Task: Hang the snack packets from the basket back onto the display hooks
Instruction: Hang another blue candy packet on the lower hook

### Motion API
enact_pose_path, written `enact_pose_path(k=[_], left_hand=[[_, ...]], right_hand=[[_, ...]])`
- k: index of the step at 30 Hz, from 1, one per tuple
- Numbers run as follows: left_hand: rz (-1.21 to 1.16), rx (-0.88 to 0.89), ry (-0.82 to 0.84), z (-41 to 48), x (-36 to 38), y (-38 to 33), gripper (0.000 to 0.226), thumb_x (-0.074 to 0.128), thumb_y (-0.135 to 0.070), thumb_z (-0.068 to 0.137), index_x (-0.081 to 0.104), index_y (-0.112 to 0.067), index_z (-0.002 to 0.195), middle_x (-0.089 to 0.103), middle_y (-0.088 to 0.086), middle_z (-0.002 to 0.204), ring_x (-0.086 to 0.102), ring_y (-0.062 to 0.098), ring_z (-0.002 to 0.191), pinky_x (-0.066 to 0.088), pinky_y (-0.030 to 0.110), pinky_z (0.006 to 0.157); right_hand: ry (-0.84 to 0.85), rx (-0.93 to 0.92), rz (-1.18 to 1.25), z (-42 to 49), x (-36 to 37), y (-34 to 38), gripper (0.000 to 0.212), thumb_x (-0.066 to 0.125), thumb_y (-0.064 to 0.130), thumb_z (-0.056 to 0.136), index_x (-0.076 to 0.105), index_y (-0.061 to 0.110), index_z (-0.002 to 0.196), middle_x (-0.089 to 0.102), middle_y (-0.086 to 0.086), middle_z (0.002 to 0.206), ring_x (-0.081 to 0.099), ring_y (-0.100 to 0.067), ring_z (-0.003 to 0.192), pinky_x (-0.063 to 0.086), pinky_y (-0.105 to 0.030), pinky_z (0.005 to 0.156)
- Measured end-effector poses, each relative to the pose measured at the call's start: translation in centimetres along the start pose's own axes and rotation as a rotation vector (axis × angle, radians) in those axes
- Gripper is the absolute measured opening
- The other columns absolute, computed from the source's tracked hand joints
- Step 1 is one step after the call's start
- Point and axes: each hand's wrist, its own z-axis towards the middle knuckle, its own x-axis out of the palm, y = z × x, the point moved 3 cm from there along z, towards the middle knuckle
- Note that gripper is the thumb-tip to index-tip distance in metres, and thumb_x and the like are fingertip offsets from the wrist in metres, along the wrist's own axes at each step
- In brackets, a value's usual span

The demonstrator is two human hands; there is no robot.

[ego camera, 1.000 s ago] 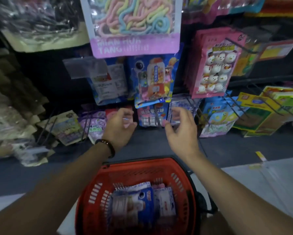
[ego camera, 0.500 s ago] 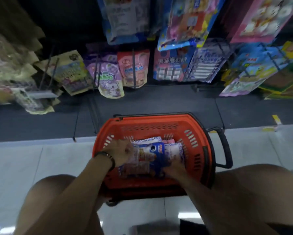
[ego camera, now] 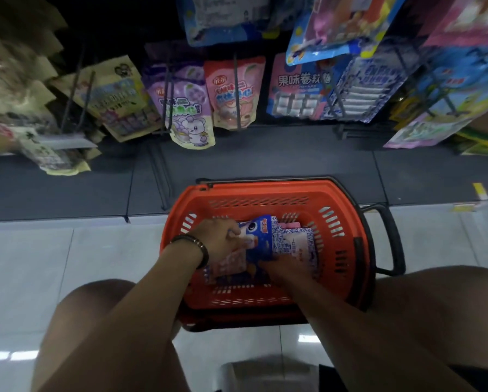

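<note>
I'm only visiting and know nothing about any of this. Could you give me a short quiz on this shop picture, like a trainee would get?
1. True or false: the left hand and the right hand both reach into the orange basket.
2. Which wrist wears the dark bracelet? A) left B) right C) neither
3. Fill in the blank: the packet that the left hand touches is mainly ____ in colour.

Key: 1 true. 2 A. 3 blue.
</note>
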Motion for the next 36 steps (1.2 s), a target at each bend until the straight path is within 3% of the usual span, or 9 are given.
enact_pose_path(k=[4, 8, 12, 16, 19, 23, 27, 31, 36], left_hand=[[-0.038, -0.021, -0.053, -0.4, 0.2, 0.7, 0.03, 0.063, -0.055, 0.097, 0.071, -0.031, 0.114, 0.072, 0.0, 0.121, 0.067, 0.022, 0.108, 0.055, 0.039, 0.094], [-0.065, -0.071, -0.092, -1.2, 0.8, 1.5, 0.031, 0.064, -0.032, 0.098, 0.066, -0.028, 0.129, 0.068, 0.006, 0.134, 0.065, 0.027, 0.118, 0.049, 0.029, 0.093], [-0.183, -0.066, -0.215, -3.1, 1.4, 1.7, 0.061, 0.079, -0.031, 0.088, 0.055, -0.023, 0.144, 0.063, 0.004, 0.142, 0.061, 0.025, 0.127, 0.044, 0.025, 0.099], [-0.416, 0.128, -0.356, -5.1, 0.2, 0.3, 0.085, 0.093, -0.039, 0.074, 0.053, -0.031, 0.148, 0.063, -0.015, 0.143, 0.061, 0.008, 0.13, 0.052, 0.038, 0.111], [-0.567, 0.281, -0.381, -8.1, -1.8, -2.4, 0.072, 0.095, -0.015, 0.078, 0.057, -0.039, 0.135, 0.072, -0.027, 0.127, 0.068, -0.003, 0.119, 0.057, 0.028, 0.102], [-0.79, 0.381, -0.379, -11.6, -2.3, -5.5, 0.061, 0.091, -0.012, 0.082, 0.061, -0.02, 0.135, 0.077, -0.002, 0.129, 0.074, 0.02, 0.118, 0.06, 0.043, 0.1], [-0.93, 0.418, -0.425, -13.7, -1.7, -7.1, 0.042, 0.082, -0.01, 0.091, 0.067, -0.009, 0.13, 0.077, 0.011, 0.128, 0.074, 0.035, 0.118, 0.056, 0.059, 0.104], [-1.089, 0.432, -0.527, -15.8, -2.1, -9.8, 0.035, 0.074, -0.009, 0.097, 0.065, -0.009, 0.131, 0.078, 0.01, 0.126, 0.075, 0.034, 0.115, 0.059, 0.057, 0.1], [-1.156, 0.445, -0.58, -17.7, -3.7, -12.3, 0.031, 0.073, -0.006, 0.097, 0.067, -0.013, 0.127, 0.08, 0.005, 0.121, 0.077, 0.028, 0.111, 0.063, 0.045, 0.094]], right_hand=[[0.008, -0.139, 0.052, -0.6, -0.3, 1.1, 0.025, 0.063, 0.036, 0.096, 0.077, 0.018, 0.107, 0.08, 0.001, 0.101, 0.075, -0.019, 0.088, 0.063, -0.041, 0.089], [-0.032, -0.257, 0.137, -2.7, -3.1, 1.9, 0.02, 0.053, 0.004, 0.107, 0.069, 0.016, 0.11, 0.073, 0.0, 0.095, 0.069, -0.028, 0.1, 0.057, -0.031, 0.077], [0.083, -0.296, 0.169, -5.9, -7.8, 3.2, 0.022, 0.05, 0.009, 0.111, 0.065, 0.025, 0.114, 0.076, -0.006, 0.113, 0.074, -0.031, 0.105, 0.064, -0.05, 0.088], [0.18, -0.483, 0.082, -11.3, -12.9, 6.0, 0.022, 0.051, 0.013, 0.112, 0.064, 0.026, 0.123, 0.078, -0.004, 0.114, 0.076, -0.024, 0.106, 0.064, -0.048, 0.088], [0.195, -0.615, -0.017, -15.9, -15.9, 8.1, 0.024, 0.053, 0.011, 0.111, 0.065, 0.014, 0.131, 0.078, -0.008, 0.119, 0.074, -0.026, 0.111, 0.064, -0.041, 0.088], [0.207, -0.722, -0.143, -21.4, -18.9, 10.1, 0.024, 0.06, 0.022, 0.109, 0.068, 0.011, 0.128, 0.079, -0.004, 0.123, 0.075, -0.024, 0.116, 0.06, -0.043, 0.099], [0.037, -0.852, -0.047, -25.5, -20.4, 11.2, 0.019, 0.065, 0.018, 0.106, 0.072, 0.001, 0.106, 0.082, 0.0, 0.091, 0.076, -0.01, 0.08, 0.058, -0.021, 0.065], [0.004, -0.864, 0.349, -27.0, -20.6, 10.8, 0.029, 0.067, 0.023, 0.103, 0.071, 0.0, 0.12, 0.08, -0.012, 0.111, 0.077, -0.029, 0.096, 0.06, -0.044, 0.082], [0.155, -0.854, 0.32, -26.8, -18.8, 9.1, 0.033, 0.074, 0.017, 0.097, 0.07, 0.007, 0.127, 0.078, -0.01, 0.125, 0.075, -0.032, 0.116, 0.057, -0.056, 0.104]])
